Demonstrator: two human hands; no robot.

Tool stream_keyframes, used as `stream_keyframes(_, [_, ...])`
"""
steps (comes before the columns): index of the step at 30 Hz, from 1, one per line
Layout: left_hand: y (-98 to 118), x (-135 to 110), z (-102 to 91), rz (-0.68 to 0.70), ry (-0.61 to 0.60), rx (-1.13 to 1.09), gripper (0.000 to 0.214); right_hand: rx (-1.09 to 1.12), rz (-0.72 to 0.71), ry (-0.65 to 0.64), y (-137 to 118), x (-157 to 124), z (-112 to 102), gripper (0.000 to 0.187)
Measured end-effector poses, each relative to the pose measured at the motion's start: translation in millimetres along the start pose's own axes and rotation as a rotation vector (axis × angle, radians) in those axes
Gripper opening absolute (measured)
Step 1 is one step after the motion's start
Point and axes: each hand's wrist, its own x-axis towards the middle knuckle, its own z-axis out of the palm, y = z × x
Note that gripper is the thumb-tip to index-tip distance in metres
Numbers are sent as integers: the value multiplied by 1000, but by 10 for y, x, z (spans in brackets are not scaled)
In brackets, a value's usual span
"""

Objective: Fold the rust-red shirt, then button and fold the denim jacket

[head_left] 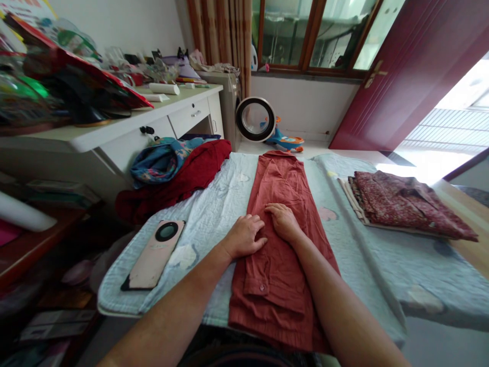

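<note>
1. One phone lies on the pale blanket, left of both hands.
2. Left hand rests flat on the edge of the red shirt, fingers loosely spread, pinching nothing.
3. Folded lengthwise mid-blanket, that shirt looks soft, light and limp; its hem corners seem best to grasp.
4. Right hand lies flat on it, gripping nothing.

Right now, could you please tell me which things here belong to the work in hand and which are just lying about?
In hand: red shirt, lying lengthwise under the flat left hand and right hand; likely the folded shirts and the heap of clothes.
Lying about: phone, round fan, toy, desk clutter.
</note>
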Motion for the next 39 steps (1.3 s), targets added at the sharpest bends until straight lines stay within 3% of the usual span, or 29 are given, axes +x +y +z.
stream_keyframes(6, [67,3,-37,17,5,55,20,-1,20,-21,-5,-4,-3,41])
stream_keyframes(11, [130,-20,-27,78,29,5,23,-136,11,-152,-83,-14,-38,47])
stream_keyframes(17, [131,3,38,24,5,21,12,-307,165,-248,-171,6,-59,57])
stream_keyframes(23, [127,53,93,3,30,46,21,-335,164,-301,-195,166,-206,52])
stream_keyframes(27, [115,52,111,4,43,38,20,-398,183,-261,-235,305,-231,37])
stream_keyframes(32, [112,26,101,-39,17,12,17,-467,203,-100,-243,310,-86,31])
stream_keyframes(39, [143,14,136,-83,90,-68,33,-465,186,-95,-184,287,-27,27])
